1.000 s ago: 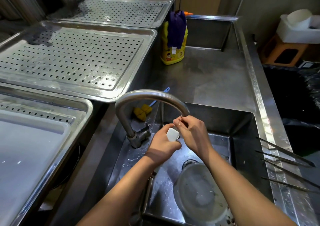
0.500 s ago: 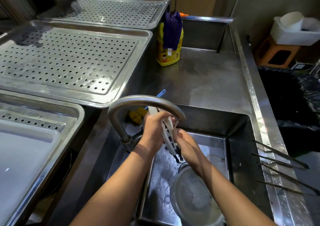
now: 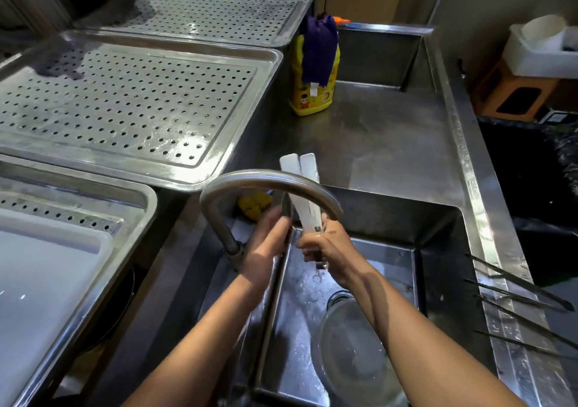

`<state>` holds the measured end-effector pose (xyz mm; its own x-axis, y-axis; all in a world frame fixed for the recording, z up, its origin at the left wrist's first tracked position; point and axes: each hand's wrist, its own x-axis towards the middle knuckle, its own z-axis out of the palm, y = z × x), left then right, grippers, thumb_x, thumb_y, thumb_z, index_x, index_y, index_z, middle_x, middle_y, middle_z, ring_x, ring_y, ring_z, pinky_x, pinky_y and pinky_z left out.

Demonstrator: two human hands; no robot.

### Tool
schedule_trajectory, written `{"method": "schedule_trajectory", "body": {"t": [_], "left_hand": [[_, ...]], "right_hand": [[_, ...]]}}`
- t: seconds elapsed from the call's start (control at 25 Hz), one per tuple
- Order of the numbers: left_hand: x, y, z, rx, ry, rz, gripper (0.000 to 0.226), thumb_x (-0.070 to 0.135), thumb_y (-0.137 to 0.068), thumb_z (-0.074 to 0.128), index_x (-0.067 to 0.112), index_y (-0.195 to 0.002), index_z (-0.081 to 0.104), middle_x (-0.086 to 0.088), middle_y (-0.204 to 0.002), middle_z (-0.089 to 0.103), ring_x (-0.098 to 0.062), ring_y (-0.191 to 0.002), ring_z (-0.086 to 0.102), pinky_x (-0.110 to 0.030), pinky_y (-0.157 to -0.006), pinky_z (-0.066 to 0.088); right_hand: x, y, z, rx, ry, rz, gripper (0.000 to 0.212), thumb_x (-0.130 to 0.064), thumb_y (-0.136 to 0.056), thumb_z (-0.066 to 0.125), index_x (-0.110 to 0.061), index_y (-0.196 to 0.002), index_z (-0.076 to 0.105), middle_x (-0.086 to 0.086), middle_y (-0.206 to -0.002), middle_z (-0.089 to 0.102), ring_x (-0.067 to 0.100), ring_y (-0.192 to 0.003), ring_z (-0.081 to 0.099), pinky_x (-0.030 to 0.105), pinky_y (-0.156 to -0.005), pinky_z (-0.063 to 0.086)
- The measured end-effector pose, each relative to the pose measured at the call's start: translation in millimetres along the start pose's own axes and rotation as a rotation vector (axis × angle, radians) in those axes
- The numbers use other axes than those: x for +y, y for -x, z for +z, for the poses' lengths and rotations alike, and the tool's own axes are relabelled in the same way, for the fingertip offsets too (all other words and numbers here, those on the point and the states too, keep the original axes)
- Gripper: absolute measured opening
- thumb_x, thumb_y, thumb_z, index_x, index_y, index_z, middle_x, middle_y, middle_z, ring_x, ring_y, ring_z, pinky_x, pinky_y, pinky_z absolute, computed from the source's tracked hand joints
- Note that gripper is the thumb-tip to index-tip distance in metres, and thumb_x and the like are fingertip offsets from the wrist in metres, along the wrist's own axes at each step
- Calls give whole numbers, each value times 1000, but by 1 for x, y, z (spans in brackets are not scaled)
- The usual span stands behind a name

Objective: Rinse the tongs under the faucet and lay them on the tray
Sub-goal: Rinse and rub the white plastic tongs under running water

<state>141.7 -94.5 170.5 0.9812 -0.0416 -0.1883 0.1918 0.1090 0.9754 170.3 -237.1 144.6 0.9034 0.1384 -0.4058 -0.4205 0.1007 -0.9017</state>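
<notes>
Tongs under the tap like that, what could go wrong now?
1. The tongs look wet, and only the right hand clearly has a grip on them. They might slip and drop onto the glass bowl below in the sink.
2. Their white arms stick up behind the faucet spout, so lifting them toward the tray could knock the spout.

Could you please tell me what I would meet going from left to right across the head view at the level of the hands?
white plastic board → left hand → right hand, gripping the white tongs → thin metal rods. The faucet is left out, as it arches over both hands.
</notes>
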Motion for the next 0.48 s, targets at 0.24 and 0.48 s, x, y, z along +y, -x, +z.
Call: {"method": "schedule_trajectory", "body": {"t": [0.24,0.48], "left_hand": [[-100,63,-72,-89,-1089,168,34,17,-78,69,20,-111,70,-1,-111,64,-27,-112,57,-32,-95,44],[-127,65,-86,1,-1479,131,63,38,-76,46,14,-133,56,-14,-138,55,-35,-128,50,-48,-109,32]], "right_hand": [[2,0,21,-123,-508,138,43,-15,-72,81,-12,-109,58,5,-79,71,13,-58,61,28,-54,53],[15,23,2,-157,-634,316,25,-35,-77,74,-11,-86,74,11,-92,73,20,-66,63,31,-62,57]]}}
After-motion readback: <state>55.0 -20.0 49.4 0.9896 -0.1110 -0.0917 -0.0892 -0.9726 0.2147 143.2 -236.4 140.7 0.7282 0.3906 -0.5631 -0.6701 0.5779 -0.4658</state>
